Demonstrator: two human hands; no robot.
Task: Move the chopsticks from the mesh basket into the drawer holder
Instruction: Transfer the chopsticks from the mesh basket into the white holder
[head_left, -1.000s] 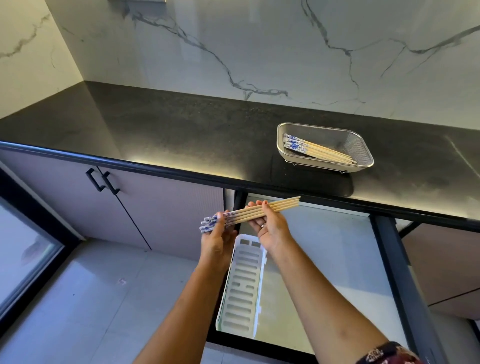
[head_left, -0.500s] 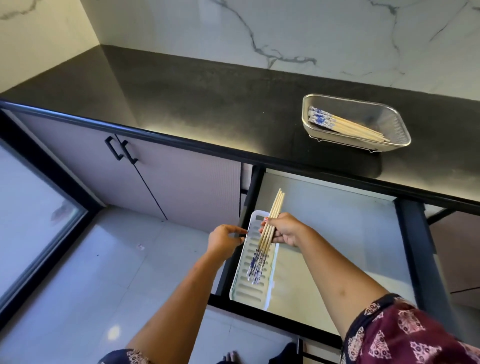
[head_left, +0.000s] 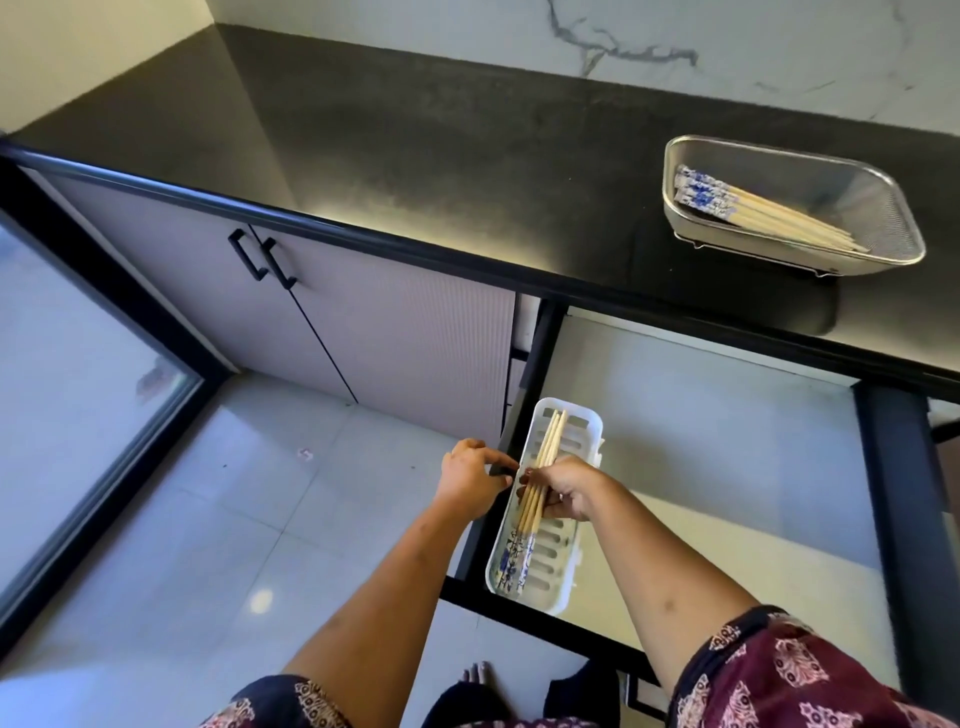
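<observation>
The right hand is gripping a bundle of chopsticks around the middle, fingers curled over it, and is holding it lengthwise in the white holder inside the open drawer, while the left hand is pinching the black drawer edge. The sticks are looking light, stiff and smooth, so I am judging that they can slide or fan apart, and a hold at the middle is keeping them parallel. A second bundle is lying in the mesh basket on the counter.

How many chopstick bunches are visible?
2: blue-patterned wooden chopsticks held by the right hand in the white slotted plastic holder; another bunch in the silver mesh basket. Hand may hide more.
</observation>
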